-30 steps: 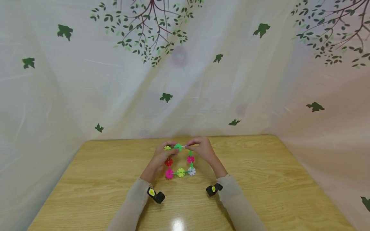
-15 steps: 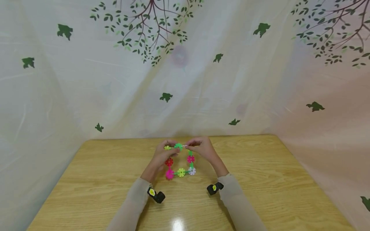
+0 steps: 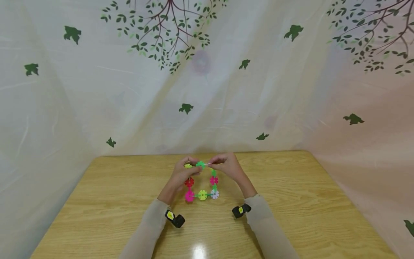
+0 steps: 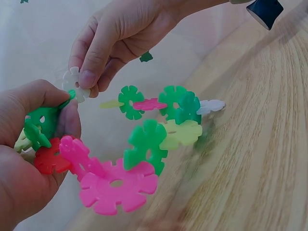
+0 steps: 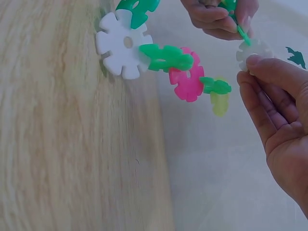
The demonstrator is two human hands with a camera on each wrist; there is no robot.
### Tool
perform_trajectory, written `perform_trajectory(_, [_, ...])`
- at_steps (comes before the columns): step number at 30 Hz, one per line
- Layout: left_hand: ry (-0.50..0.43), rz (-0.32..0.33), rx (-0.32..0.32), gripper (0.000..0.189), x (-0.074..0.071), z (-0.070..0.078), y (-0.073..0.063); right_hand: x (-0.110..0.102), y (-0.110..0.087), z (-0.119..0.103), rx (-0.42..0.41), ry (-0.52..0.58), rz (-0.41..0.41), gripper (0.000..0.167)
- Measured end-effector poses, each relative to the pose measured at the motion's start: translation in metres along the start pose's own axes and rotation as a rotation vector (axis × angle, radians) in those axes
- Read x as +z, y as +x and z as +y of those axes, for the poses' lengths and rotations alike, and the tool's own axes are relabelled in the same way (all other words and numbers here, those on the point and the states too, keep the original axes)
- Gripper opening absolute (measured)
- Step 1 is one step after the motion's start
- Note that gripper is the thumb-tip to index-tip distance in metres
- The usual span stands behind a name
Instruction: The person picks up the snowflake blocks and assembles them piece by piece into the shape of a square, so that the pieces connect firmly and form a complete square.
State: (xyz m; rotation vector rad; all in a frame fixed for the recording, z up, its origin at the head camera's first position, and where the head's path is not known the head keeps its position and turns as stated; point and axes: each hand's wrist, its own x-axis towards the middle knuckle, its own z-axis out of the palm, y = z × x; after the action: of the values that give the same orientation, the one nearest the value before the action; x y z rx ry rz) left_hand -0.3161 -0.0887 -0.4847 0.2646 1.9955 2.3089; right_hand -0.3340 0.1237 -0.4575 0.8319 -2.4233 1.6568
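Observation:
A chain of notched plastic snowflake discs, in pink, green, yellow, red and white, bends into an open square between the hands. My left hand (image 3: 182, 172) pinches a green disc (image 3: 200, 164) near one end of it. In the left wrist view, the red disc (image 4: 52, 156) lies against that palm, with a pink disc (image 4: 119, 186) beyond it. With thumb and fingertips, my right hand (image 5: 284, 101) pinches a white disc (image 5: 254, 54) whose edge meets the green disc. A yellow disc (image 5: 220, 103) ends the chain's other side, apart from the right fingers.
The wooden table (image 3: 291, 216) spreads under both forearms. Behind it hangs a pale cloth (image 3: 145, 90) printed with branches and green leaves. A small black camera sits on each wrist, the left one (image 3: 175, 218) and the right one (image 3: 241, 210).
Both hands keep their holds, the white disc against the green one. The hands and chain have shifted only very slightly.

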Motion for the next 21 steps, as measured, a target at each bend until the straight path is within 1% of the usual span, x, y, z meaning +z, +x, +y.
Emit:
perform_trajectory(5, [0.002, 0.001, -0.003, 0.028, 0.0003, -0.0023, 0.0001, 0.0004, 0.0006, 0.0003, -0.014, 0.005, -0.009, 0.005])
perform_trajectory(9, [0.008, 0.001, -0.005, 0.029, 0.0002, -0.0012, -0.0006, 0.0012, 0.0009, 0.0004, -0.035, 0.011, -0.008, 0.004])
perform_trajectory(14, [0.021, -0.004, -0.01, 0.031, -0.0002, -0.0002, -0.0002, 0.0028, 0.0016, 0.002, -0.04, 0.026, -0.006, 0.004])
perform_trajectory(18, [0.024, 0.0, -0.024, 0.03, -0.0005, 0.0005, -0.0003, 0.0048, 0.0015, 0.0024, -0.025, 0.029, -0.009, 0.004])
perform_trajectory(21, [0.02, 0.005, -0.035, 0.028, -0.0003, 0.0017, -0.0012, 0.0055, 0.0007, 0.0009, 0.005, 0.02, -0.015, 0.006])
